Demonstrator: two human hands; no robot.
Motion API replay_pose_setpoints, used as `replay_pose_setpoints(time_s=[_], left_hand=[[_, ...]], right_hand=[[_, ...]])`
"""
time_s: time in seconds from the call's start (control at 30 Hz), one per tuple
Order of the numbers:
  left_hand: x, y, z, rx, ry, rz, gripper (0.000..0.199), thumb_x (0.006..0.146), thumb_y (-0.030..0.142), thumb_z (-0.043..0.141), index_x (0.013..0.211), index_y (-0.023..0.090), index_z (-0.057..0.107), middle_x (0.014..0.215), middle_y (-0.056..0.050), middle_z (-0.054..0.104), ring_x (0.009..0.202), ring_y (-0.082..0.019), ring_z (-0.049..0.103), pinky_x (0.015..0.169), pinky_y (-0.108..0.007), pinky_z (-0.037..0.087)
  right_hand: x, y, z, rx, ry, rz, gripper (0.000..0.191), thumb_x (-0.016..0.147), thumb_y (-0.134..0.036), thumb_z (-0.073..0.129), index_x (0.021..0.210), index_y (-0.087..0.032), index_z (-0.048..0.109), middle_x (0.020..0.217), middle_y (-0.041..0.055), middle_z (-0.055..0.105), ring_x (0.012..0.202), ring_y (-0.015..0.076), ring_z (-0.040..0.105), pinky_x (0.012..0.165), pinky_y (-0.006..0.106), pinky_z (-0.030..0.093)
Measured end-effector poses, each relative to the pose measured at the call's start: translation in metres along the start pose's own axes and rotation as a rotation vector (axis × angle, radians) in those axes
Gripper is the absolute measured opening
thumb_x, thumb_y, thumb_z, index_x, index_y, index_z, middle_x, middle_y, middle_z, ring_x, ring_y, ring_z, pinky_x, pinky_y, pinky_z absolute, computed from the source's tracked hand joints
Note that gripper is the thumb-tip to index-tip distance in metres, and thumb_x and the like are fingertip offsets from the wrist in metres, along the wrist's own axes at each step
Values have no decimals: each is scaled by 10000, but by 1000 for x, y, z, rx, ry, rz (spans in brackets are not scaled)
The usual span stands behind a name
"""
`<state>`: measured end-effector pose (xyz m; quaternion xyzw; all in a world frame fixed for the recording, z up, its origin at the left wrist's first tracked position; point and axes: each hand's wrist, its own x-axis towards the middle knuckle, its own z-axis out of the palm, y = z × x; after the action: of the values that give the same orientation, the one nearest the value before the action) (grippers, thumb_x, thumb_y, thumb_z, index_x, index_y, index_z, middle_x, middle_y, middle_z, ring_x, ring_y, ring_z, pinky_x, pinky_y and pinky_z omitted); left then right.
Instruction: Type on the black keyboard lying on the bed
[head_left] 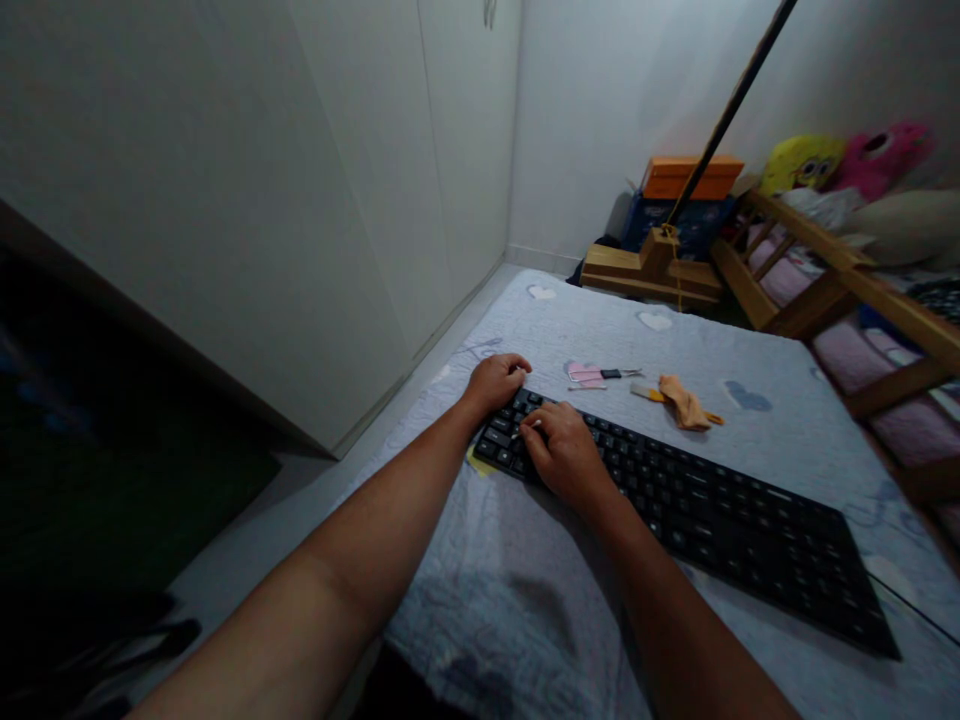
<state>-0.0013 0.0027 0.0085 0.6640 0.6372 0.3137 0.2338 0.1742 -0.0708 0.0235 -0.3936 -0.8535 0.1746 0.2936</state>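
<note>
A black keyboard (720, 510) lies slantwise across the patterned bedspread. My left hand (496, 382) is at its far left corner, fingers curled over the edge and steadying it. Over the left keys, my right hand (564, 450) pinches a thin white stick that looks like a cotton swab (517, 434), its end close to the keys. Beyond the keyboard lie a tool with a black grip (611, 374), a thin white swab-like stick (587, 387), a brush with a yellow handle (649, 393) and a crumpled orange cloth (684, 403).
The pale bedspread (480, 560) covers the surface under everything. A white cabinet (375, 200) stands along the left. At the back are a wooden stand (652, 265) with a dark pole and an orange box (694, 177). A wooden railing (862, 270) and plush toys are at right.
</note>
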Motion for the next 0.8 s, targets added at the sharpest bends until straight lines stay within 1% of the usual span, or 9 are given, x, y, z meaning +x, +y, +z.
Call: replay_pose_setpoints(time_s=[0.23,0.53,0.7,0.8], left_hand=[[-1,1,0,-3,-2,-10,333,848,192,555,1058,159,811,863,-43,774,824,-194,684,810,-288,522],[-1,1,0,-6,-1,-18,331,848,205,553,1052,175,812,836,-34,769,837,-201,688,834,-299,534],[-1,1,0,4,6,-10,337,842,200,551,1050,179,815,895,-44,782,866,-203,693,854,-301,534],[-1,1,0,13,3,-9,345,836,196,552,1058,177,816,888,-42,781,846,-200,691,855,-299,533]], right_hand=[[1,-1,-2,1,-7,14,187,936,-151,563,792,-207,668,855,85,709,872,251,599,840,386,448],[0,-2,-4,1,-9,-1,183,933,-150,580,783,-218,661,846,75,712,863,248,604,836,383,452],[1,-3,-4,2,-23,-13,188,930,-146,584,775,-211,668,824,76,700,867,250,606,832,377,453],[1,-3,-3,-4,-31,-25,196,940,-150,578,777,-205,673,829,79,703,868,251,604,843,381,453]])
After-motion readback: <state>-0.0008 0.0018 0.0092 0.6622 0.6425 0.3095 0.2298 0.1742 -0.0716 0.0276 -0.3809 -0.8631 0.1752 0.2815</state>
